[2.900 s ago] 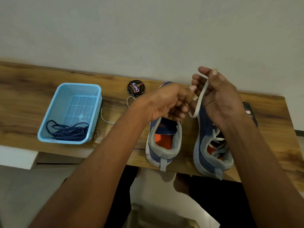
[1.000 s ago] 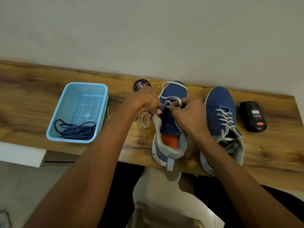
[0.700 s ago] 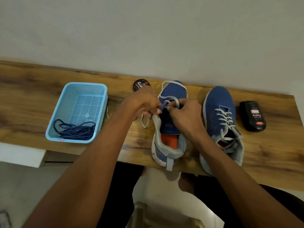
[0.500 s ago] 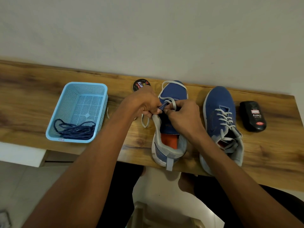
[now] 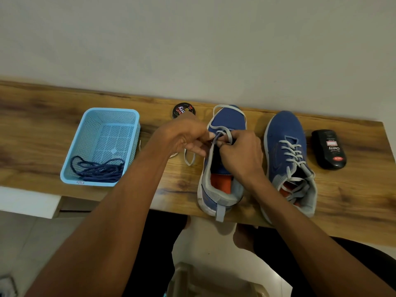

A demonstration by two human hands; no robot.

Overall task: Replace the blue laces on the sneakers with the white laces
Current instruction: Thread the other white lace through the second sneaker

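Two blue sneakers stand on the wooden shelf (image 5: pixel 42 129). The left sneaker (image 5: pixel 216 189) carries a loose white lace (image 5: pixel 227 108) looped over its toe, with one end hanging off its left side. My left hand (image 5: pixel 184 138) and my right hand (image 5: pixel 240 155) meet over its eyelets, each pinching the white lace. The right sneaker (image 5: pixel 287 151) is fully laced in white. The blue laces (image 5: pixel 98 170) lie bundled in the light blue basket (image 5: pixel 85 133).
A round shoe polish tin (image 5: pixel 183 111) sits behind my left hand near the wall. A black polish bottle (image 5: pixel 329 149) lies right of the sneakers. The shelf's front edge runs just below the heels, with my legs beneath it.
Since 2.9 s ago both hands have come down from the right sneaker's raised lace to the left sneaker's eyelets. Over the last second they shift only slightly at the lace.
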